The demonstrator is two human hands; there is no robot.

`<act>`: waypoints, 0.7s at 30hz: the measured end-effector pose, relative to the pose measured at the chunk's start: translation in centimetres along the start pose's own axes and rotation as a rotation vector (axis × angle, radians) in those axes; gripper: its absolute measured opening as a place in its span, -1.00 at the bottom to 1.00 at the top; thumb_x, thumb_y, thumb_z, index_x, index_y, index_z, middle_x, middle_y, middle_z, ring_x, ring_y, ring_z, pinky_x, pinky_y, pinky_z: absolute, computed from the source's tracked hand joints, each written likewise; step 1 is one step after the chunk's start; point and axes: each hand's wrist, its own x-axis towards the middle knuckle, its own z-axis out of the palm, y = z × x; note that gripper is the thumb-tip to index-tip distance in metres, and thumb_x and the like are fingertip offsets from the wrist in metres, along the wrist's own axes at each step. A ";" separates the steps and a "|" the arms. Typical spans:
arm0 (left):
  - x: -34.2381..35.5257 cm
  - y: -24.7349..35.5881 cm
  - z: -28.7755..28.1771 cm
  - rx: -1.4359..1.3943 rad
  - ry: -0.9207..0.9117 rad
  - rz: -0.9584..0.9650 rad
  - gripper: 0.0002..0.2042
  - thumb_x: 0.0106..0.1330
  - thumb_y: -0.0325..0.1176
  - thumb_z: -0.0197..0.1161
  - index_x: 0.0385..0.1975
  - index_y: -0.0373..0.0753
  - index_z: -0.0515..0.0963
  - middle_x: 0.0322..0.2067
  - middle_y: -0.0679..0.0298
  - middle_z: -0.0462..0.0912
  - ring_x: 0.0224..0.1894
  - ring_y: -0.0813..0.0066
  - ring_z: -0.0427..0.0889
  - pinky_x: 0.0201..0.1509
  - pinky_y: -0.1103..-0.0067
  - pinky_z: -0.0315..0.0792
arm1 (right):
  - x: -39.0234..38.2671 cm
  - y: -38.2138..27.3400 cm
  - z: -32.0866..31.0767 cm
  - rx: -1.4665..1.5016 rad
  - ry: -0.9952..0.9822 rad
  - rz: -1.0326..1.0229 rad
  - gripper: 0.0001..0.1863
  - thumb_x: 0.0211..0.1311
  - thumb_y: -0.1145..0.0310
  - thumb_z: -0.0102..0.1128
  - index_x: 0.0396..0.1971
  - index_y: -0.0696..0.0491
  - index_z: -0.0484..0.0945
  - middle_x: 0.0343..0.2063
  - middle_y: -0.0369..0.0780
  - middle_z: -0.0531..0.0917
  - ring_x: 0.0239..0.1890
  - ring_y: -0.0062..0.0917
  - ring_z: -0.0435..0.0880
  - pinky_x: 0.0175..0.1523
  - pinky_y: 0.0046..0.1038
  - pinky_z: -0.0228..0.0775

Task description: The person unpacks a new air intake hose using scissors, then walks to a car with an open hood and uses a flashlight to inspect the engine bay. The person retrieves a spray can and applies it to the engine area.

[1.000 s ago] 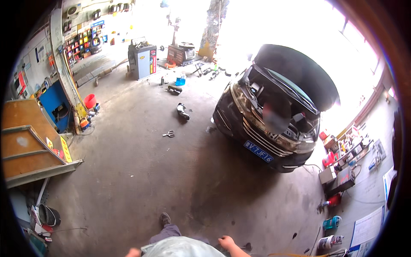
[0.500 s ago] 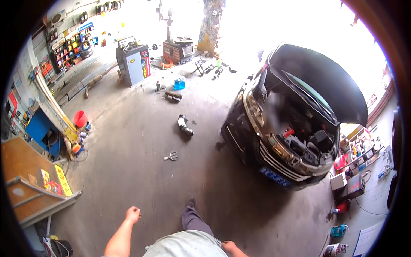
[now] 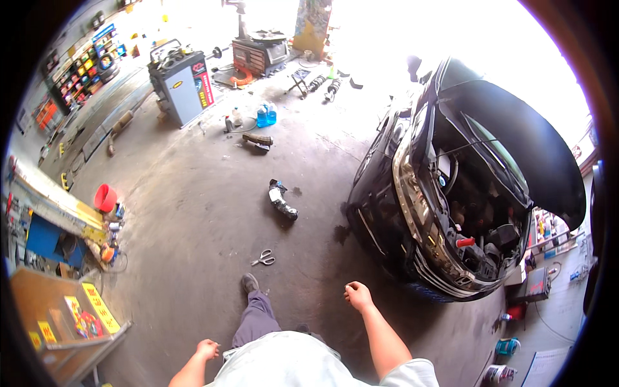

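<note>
I am walking across a workshop floor, and both my hands swing free. My right hand (image 3: 358, 295) is out in front, its fingers curled in, nearest to the front of a black car (image 3: 374, 219) with its hood (image 3: 509, 122) raised. My left hand (image 3: 207, 349) hangs low beside my body with curled fingers. I see nothing held in either hand. Ahead on the floor lies a grey scissors-like tool (image 3: 263, 258). Beyond it is a curved black and silver car part (image 3: 282, 200). The car's engine bay (image 3: 474, 213) shows several parts and a red piece.
Blue fluid jugs (image 3: 266, 115) and another dark part (image 3: 258, 140) sit farther ahead. A grey machine cabinet (image 3: 187, 93) and a red tool cabinet (image 3: 258, 57) stand at the back. At left are a red bucket (image 3: 105, 197) and a wooden panel (image 3: 39, 300); at right, a teal bucket (image 3: 507, 347).
I have stepped forward, with the other foot now leading. My right hand has swung forward and up; my left has swung back. The car appears nearer and farther right.
</note>
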 end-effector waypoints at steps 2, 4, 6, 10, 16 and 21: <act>4.6 4.6 -3.2 0.132 -0.030 -0.071 -0.78 0.59 -0.31 0.27 -0.06 -0.38 0.63 -0.34 0.12 0.78 -0.44 0.32 0.77 -0.40 0.36 0.65 | 2.3 -2.1 2.0 -0.171 0.019 0.007 -0.77 0.55 0.30 0.23 -0.08 0.16 0.71 -0.36 -0.22 0.77 -0.40 -0.55 0.73 -0.23 -0.42 0.62; 9.7 10.0 -6.3 0.018 0.014 -0.074 -0.81 0.58 -0.33 0.27 -0.13 -0.37 0.63 -0.38 0.09 0.78 -0.45 0.27 0.77 -0.42 0.28 0.63 | 4.3 -3.6 4.3 -0.374 -0.050 0.036 -0.75 0.49 0.28 0.27 -0.11 0.18 0.74 -0.31 -0.19 0.81 -0.36 -0.57 0.77 -0.18 -0.42 0.64; 14.6 17.7 -8.3 0.089 0.040 0.200 -0.84 0.60 -0.36 0.22 -0.15 -0.35 0.59 -0.46 0.18 0.70 -0.53 0.34 0.64 -0.46 0.31 0.57 | 6.6 -5.0 5.9 -0.660 -0.192 -0.080 -0.64 0.42 0.15 0.30 -0.01 0.11 0.76 -0.15 -0.09 0.85 -0.09 -0.30 0.85 0.08 -0.27 0.67; 17.7 37.2 -10.4 -0.008 0.116 0.414 -0.89 0.63 -0.39 0.21 -0.14 -0.29 0.59 -0.41 0.27 0.68 -0.42 0.48 0.66 -0.32 0.44 0.60 | 13.8 -11.5 10.4 -0.861 -0.402 -0.097 -0.54 0.35 0.08 0.35 0.09 0.07 0.73 -0.04 -0.02 0.82 0.07 -0.14 0.80 0.20 -0.21 0.63; 21.6 59.5 -4.1 -0.069 -0.029 0.542 -0.87 0.63 -0.41 0.19 -0.04 -0.33 0.61 -0.28 0.24 0.72 -0.26 0.53 0.71 -0.12 0.53 0.64 | 32.3 -14.3 17.3 -0.697 -0.374 -0.077 -0.47 0.29 0.01 0.43 0.09 0.10 0.72 -0.07 0.00 0.83 0.06 -0.12 0.81 0.21 -0.19 0.63; 31.7 62.9 6.2 -0.028 -0.218 0.444 -0.83 0.61 -0.41 0.20 0.03 -0.36 0.62 -0.21 0.18 0.76 -0.19 0.46 0.75 -0.05 0.50 0.66 | 50.5 -10.6 24.0 -0.701 -0.412 -0.016 -0.37 0.23 0.02 0.45 0.18 0.13 0.68 0.12 0.05 0.77 0.22 -0.08 0.74 0.33 -0.20 0.56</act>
